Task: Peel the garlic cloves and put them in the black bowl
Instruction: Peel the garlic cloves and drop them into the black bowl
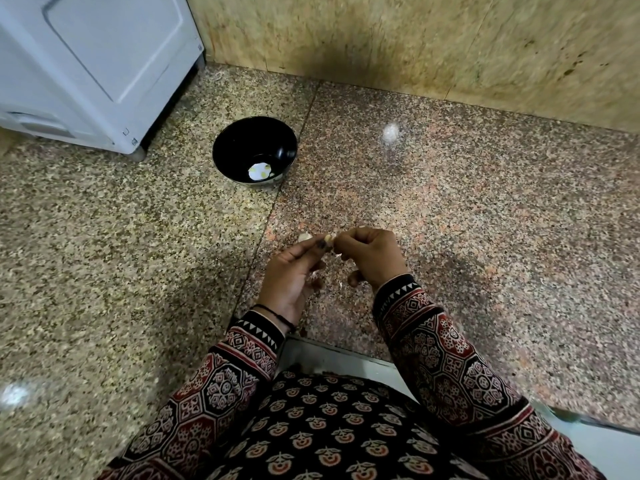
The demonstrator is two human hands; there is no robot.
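Note:
Both hands meet over the granite counter, near its front edge. My left hand (291, 275) and my right hand (372, 258) pinch one small pale garlic clove (330, 239) between their fingertips. Another pale clove (304, 238) lies on the counter just left of the fingertips, and bits of pale skin lie under the hands. The black bowl (242, 140) stands farther back and to the left, with a few peeled cloves (265, 174) and a bright reflection at its bottom.
A white appliance (93, 64) stands at the back left, close to the bowl. A stone wall (415, 39) runs along the back of the counter (485, 202). The counter's front edge (346, 351) is just below my wrists.

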